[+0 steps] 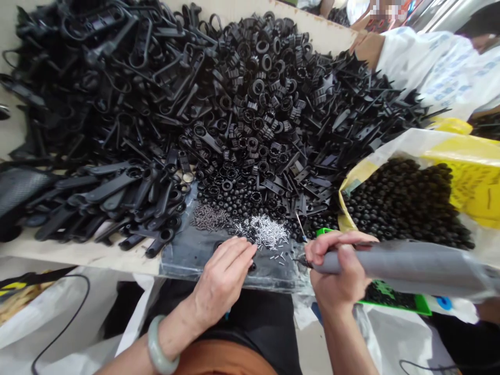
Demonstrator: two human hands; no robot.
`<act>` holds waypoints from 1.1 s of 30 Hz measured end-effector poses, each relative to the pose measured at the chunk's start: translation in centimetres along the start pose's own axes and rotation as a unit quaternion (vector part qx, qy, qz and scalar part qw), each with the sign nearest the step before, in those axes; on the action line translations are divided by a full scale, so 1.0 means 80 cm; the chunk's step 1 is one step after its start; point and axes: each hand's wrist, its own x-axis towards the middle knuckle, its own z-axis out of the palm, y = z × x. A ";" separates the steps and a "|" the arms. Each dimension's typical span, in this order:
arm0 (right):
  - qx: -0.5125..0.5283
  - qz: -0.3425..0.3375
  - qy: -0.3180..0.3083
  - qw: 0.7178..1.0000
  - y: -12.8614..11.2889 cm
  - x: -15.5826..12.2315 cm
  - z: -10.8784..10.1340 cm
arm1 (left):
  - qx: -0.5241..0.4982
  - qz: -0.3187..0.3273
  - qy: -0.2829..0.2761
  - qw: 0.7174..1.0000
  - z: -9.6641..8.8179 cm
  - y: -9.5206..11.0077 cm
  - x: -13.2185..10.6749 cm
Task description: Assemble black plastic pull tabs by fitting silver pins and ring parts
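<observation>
My right hand (339, 271) is wrapped round a grey electric screwdriver (406, 265), whose tip points left toward the dark plastic tray (187, 255). My left hand (224, 276) rests knuckles up on that tray with fingers curled over a small black part I cannot make out; a pale green bangle (158, 348) is on its wrist. Just beyond the fingers lie a heap of silver pins (265, 229) and a heap of small dark screws (209, 216).
Large piles of black plastic parts cover the bench: handles (109, 192) at left, rings (258, 104) in the middle, flat strips (351, 109) at right. A yellow-and-white bag of black knobs (402, 203) sits at right. Another person in a white sleeve (429, 62) works at upper right.
</observation>
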 end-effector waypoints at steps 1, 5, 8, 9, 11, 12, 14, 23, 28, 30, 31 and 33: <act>0.010 0.010 -0.012 1.000 -0.006 0.001 0.005 | -0.001 -0.001 0.000 1.000 -0.003 0.003 0.003; 0.057 0.040 -0.079 0.994 -0.029 -0.001 0.034 | 0.019 0.019 0.003 1.000 -0.015 0.011 0.016; 0.082 0.047 -0.115 0.989 -0.037 -0.004 0.056 | 0.017 0.031 0.003 0.999 -0.019 0.012 0.023; 0.087 0.049 -0.121 0.988 -0.037 -0.004 0.062 | 0.007 0.029 0.008 1.000 -0.019 0.011 0.025; 0.094 0.054 -0.127 0.986 -0.035 -0.006 0.071 | -0.023 0.014 0.025 0.999 -0.021 0.010 0.027; 0.096 0.056 -0.127 0.986 -0.034 -0.007 0.074 | -0.041 0.002 0.031 0.999 -0.022 0.010 0.028; 0.098 0.059 -0.128 0.985 -0.030 -0.008 0.078 | -0.076 -0.027 0.031 0.996 -0.024 0.012 0.029; 0.094 0.041 -0.130 0.986 -0.032 -0.013 0.081 | -0.131 -0.111 -0.005 0.985 -0.027 0.015 0.023; 0.100 0.040 -0.130 0.986 -0.034 -0.015 0.080 | -0.141 -0.128 -0.004 0.982 -0.024 0.017 0.021; 0.103 0.044 -0.129 0.985 -0.032 -0.015 0.079 | -0.139 -0.132 -0.006 0.981 -0.024 0.019 0.021; 0.103 0.047 -0.130 0.985 -0.032 -0.016 0.079 | -0.138 -0.134 -0.007 0.981 -0.024 0.019 0.022; 0.098 0.048 -0.132 0.985 -0.031 -0.016 0.078 | -0.132 -0.135 -0.009 0.982 -0.025 0.020 0.023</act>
